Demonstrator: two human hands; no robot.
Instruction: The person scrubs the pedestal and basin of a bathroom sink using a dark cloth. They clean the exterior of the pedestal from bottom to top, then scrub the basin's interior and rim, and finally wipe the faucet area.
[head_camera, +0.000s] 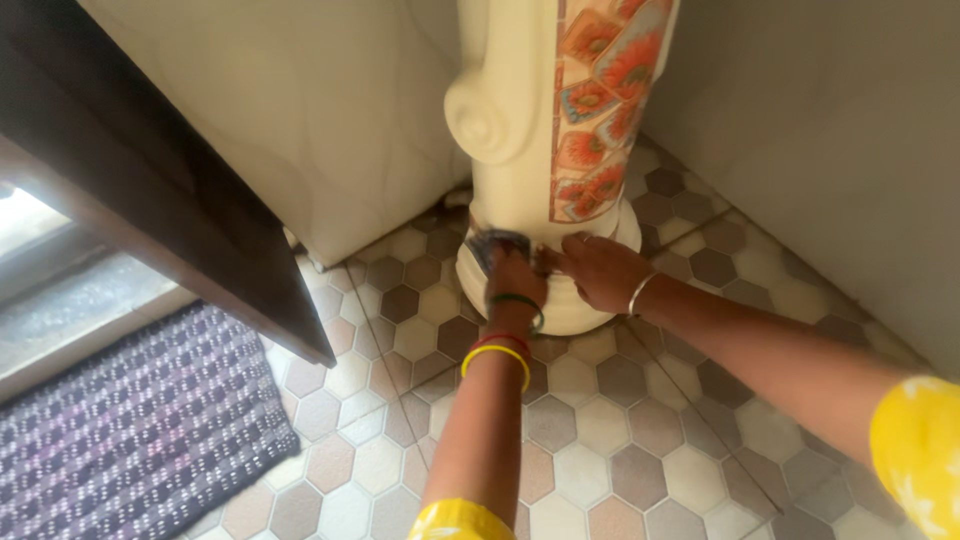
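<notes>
Pressing hand, left: the left hand (515, 275) is closed on a dark bluish cloth (495, 243), holding it against the foot of the pedestal at about 12 o'clock from the wrist.
Bracing hand, right: the right hand (600, 268) lies flat on the same foot, fingers together and spread over the curve, gripping nothing; it sits just beside the left hand at 3 o'clock.
Pedestal: a cream ceramic pedestal (510, 110) stands upright in the room corner, its rounded base ring (575, 310) touching the floor.
Decorated panel: a tall strip of orange and red flower-patterned tiles (595, 110) runs down the pedestal front, at 1 o'clock from the hands.
Wrists: green, red and yellow bangles (497, 352) on the left arm; a silver bangle (640, 292) on the right.
Floor: hexagon floor tiles (600, 430) in cream, tan and brown.
Edges: a dark wooden edge (180, 200) slants at 10 o'clock; a purple woven mat (130, 420) lies at 8 o'clock.
Open room: bare tiles stretch from 4 to 7 o'clock of the base; walls close in at 11 and 2 o'clock.
</notes>
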